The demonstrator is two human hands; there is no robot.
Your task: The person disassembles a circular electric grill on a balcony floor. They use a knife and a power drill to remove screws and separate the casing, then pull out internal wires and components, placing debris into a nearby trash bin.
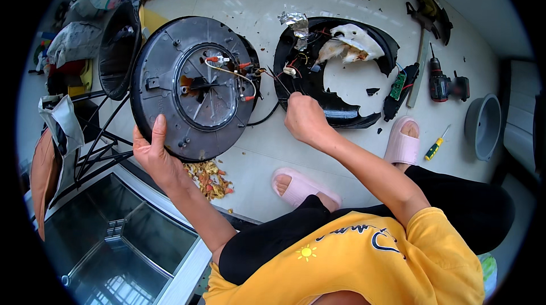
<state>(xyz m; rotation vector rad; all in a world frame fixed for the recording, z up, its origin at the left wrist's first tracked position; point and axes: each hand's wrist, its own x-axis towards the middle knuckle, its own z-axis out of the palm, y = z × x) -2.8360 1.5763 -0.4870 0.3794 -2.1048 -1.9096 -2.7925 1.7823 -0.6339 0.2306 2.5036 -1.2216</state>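
My left hand [154,151] grips the near rim of a round dark appliance base [159,100], thumb on its face, and holds it tilted up. Wires with red-sleeved connectors [248,98] loop across a raised ring in its middle. My right hand [307,114] is closed round a slim dark tool with two thin prongs [276,80]; its handles are hidden in my fist. The prongs reach toward loose wires beside the base's right edge. Just beyond that hand lies a broken black plastic shell [341,116] with a crumpled foil strip [297,23] and white-brown padding [357,42].
At right are a green circuit board [398,86] on black plastic, a cordless drill [439,80], a screwdriver [435,147] and a grey basin [483,126]. Black shards and yellowish scraps [210,180] litter the floor. A black metal frame [96,140] and a glass-topped unit [119,237] stand left.
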